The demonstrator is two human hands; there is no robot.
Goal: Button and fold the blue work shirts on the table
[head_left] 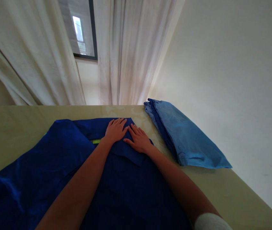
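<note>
A dark blue garment point(136, 188), perhaps a work jacket, lies spread over the pale yellow-green surface in front of me. Flat on its far edge rests my left hand point(116, 130), fingers stretched out. Close beside it, my right hand point(138, 139) presses on the same cloth near the far right corner, its fingers also spread and its thumb toward the left hand. Neither hand grips the fabric. A yellow-green strip point(96, 141) shows just left of my left wrist. My forearms hide part of the garment, and its near side runs out of view.
Right of the garment lies a folded stack of lighter blue clothing point(186, 134), against the white wall point(234, 73). The covered surface point(18, 127) reaches back to pale curtains point(131, 54) and a dark-framed window point(84, 32).
</note>
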